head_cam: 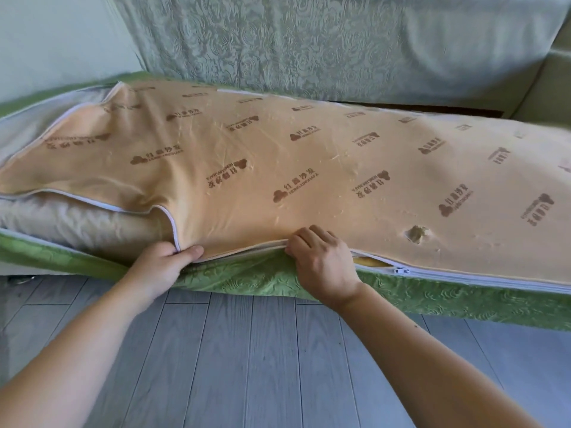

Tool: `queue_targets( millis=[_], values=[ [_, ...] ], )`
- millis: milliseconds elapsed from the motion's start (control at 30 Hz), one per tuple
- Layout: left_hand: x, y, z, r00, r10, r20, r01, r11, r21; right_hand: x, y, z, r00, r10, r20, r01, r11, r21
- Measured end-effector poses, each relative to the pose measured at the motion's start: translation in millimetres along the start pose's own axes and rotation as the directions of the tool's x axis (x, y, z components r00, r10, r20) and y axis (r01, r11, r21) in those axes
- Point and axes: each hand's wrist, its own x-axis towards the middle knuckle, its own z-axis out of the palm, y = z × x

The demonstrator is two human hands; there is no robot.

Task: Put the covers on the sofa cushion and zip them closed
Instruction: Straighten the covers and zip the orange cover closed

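Beige cushion [77,223] lies partly inside the cover [278,149], unzipped left of the slider [398,270]. Left grip [160,267] pinches the flap edge; right grip [321,261] pinches the zip edge near the slider.

Grey plank floor [247,350] from 4 to 8 o'clock, boards running toward the sofa [540,97]. Sofa spanning 9 to 3 o'clock, backrest at 12 o'clock draped in pale patterned fabric [309,41], dark gap in the seat at 1 o'clock. Directly on the seat: one long cushion [77,223] lying flat across centre, inside an orange cover [278,156] with a green textured side [278,282] facing 6 o'clock, white zipper [398,270] closed only toward 3 o'clock.
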Motion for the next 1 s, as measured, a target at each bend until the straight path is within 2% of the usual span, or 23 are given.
queue_targets(
  millis=[67, 100, 167, 200, 267, 333, 400, 467, 600, 667, 700, 767, 800, 933, 1000],
  values=[
    [-0.8, 8.5, 6.7, 0.995, -0.091, 0.033, 0.096, 0.972, -0.216, -0.2, -2.1, 6.2, 0.999, 0.035, -0.023, -0.034, 0.999, 0.033],
    [-0.8, 15.5, 12.8, 0.981, -0.132, 0.141, 0.167, 0.947, -0.273, -0.4, -1.8, 8.9, 0.998, 0.054, -0.028, -0.053, 0.997, 0.054],
    [-3.1, 32.8, 28.5, 0.905, -0.165, 0.392, 0.279, 0.926, -0.255, -1.6, -1.0, 10.9, 0.997, 0.068, -0.040, -0.063, 0.993, 0.100],
    [-4.1, 42.2, 38.8, 0.869, -0.163, 0.466, 0.296, 0.928, -0.227, -3.0, -0.2, 10.3, 0.997, 0.060, -0.046, -0.054, 0.991, 0.119],
    [-4.1, 60.6, 57.7, 0.838, -0.199, 0.508, 0.322, 0.932, -0.166, -5.4, -1.0, 8.1, 0.999, 0.033, -0.043, -0.027, 0.989, 0.145],
    [-3.4, 75.4, 76.7, 0.846, -0.255, 0.467, 0.342, 0.933, -0.110, -7.1, -2.5, 6.1, 0.999, 0.015, -0.050, -0.008, 0.991, 0.134],
    [-3.7, 79.1, 95.3, 0.914, -0.273, 0.300, 0.320, 0.940, -0.118, -7.4, -6.8, 6.3, 0.998, -0.005, -0.064, 0.013, 0.992, 0.123],
    [-7.3, 76.8, 113.9, 0.968, -0.238, 0.077, 0.245, 0.964, -0.103, -10.2, -10.7, 2.8, 0.995, -0.047, -0.083, 0.056, 0.991, 0.119],
    [-13.8, 62.7, 133.8, 0.982, -0.151, -0.115, 0.140, 0.985, -0.100, -16.2, -12.1, -8.8, 0.986, -0.156, -0.063, 0.161, 0.982, 0.096],
    [-20.1, 54.7, 127.9, 0.990, 0.015, -0.143, -0.018, 1.000, -0.019, -17.6, -7.3, -11.8, 0.982, -0.184, -0.032, 0.186, 0.979, 0.083],
    [-26.2, 51.5, 124.0, 0.976, 0.157, -0.154, -0.140, 0.983, 0.115, -18.3, -4.3, -12.7, 0.981, -0.194, -0.019, 0.194, 0.978, 0.074],
    [-36.3, 44.5, 116.1, 0.885, 0.444, -0.140, -0.375, 0.858, 0.351, -18.7, -0.7, -13.2, 0.975, -0.222, 0.001, 0.222, 0.973, 0.058],
    [-37.1, 39.5, 113.5, 0.838, 0.530, -0.130, -0.448, 0.804, 0.392, -18.8, 0.6, -14.1, 0.970, -0.242, 0.010, 0.241, 0.969, 0.046],
    [-29.5, 26.7, 112.0, 0.794, 0.599, -0.103, -0.523, 0.760, 0.386, -28.2, 13.9, -25.3, 0.967, -0.251, 0.031, 0.253, 0.963, -0.097],
    [-29.0, 26.1, 108.8, 0.804, 0.589, -0.081, -0.534, 0.776, 0.335, -39.3, 26.7, -31.8, 0.975, -0.223, 0.016, 0.223, 0.966, -0.132]
  ],
)
